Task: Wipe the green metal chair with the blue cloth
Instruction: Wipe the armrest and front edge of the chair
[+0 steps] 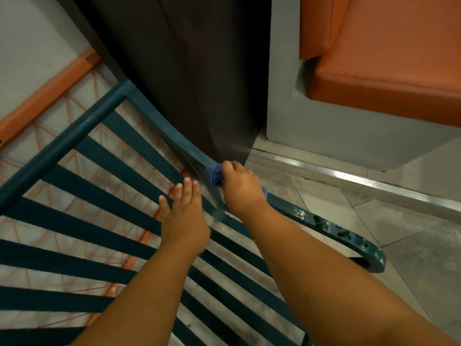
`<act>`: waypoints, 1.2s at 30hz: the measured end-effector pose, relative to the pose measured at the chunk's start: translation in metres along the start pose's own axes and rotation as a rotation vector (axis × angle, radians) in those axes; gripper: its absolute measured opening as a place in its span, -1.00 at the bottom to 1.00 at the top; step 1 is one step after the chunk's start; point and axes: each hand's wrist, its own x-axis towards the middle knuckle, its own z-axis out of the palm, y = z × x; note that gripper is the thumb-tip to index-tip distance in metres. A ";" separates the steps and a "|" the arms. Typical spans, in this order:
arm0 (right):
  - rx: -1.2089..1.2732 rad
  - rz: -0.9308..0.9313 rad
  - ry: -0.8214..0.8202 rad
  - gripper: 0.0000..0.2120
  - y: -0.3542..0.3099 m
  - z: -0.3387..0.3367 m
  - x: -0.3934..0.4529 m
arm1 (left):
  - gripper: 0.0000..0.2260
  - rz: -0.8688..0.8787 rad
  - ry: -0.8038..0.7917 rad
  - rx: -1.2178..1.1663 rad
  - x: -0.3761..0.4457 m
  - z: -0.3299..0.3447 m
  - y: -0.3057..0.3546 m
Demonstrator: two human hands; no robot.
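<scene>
On the curved arm rail of the green slatted metal chair (82, 221) we see the bunched blue cloth (215, 176), gripped and pressed there by our right hand (240, 189), fingers curled over it. Our left hand (183, 216) lies flat on the slats, fingers straight. Beyond hang a dark brown curtain (179, 66) and an orange padded bench (389, 63).

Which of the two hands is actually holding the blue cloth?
The right hand: its fingers curl around the blue cloth on the chair's side rail. The left hand rests flat, fingers straight, on the slats.
</scene>
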 end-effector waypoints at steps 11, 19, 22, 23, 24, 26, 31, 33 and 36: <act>0.141 -0.156 0.024 -0.41 -0.042 0.016 0.058 | -0.30 -0.166 0.136 -0.055 0.021 -0.019 -0.014; -0.170 0.014 -0.031 -0.23 0.002 0.025 -0.002 | -0.31 -0.189 0.066 -0.060 0.015 -0.013 0.001; -0.254 0.021 -0.082 -0.14 0.021 0.020 -0.021 | -0.25 -0.135 0.041 -0.055 0.009 -0.012 0.009; -0.263 0.022 -0.087 -0.15 0.027 0.018 -0.028 | -0.23 -0.106 0.036 -0.052 0.007 -0.012 0.013; -0.265 0.023 -0.092 -0.16 0.033 0.015 -0.034 | -0.23 -0.070 0.034 -0.047 0.005 -0.012 0.016; -0.267 0.027 -0.098 -0.17 0.043 0.011 -0.047 | -0.24 0.009 0.027 -0.036 0.001 -0.012 0.023; -0.284 0.057 -0.087 -0.25 0.067 0.002 -0.071 | -0.22 0.082 -0.013 -0.033 -0.004 -0.015 0.035; -0.317 0.086 -0.085 -0.35 0.077 -0.002 -0.077 | -0.22 0.088 -0.017 -0.033 -0.006 -0.016 0.035; -0.340 0.156 -0.130 -0.52 0.083 -0.014 -0.075 | -0.21 0.116 -0.010 -0.024 -0.006 -0.015 0.035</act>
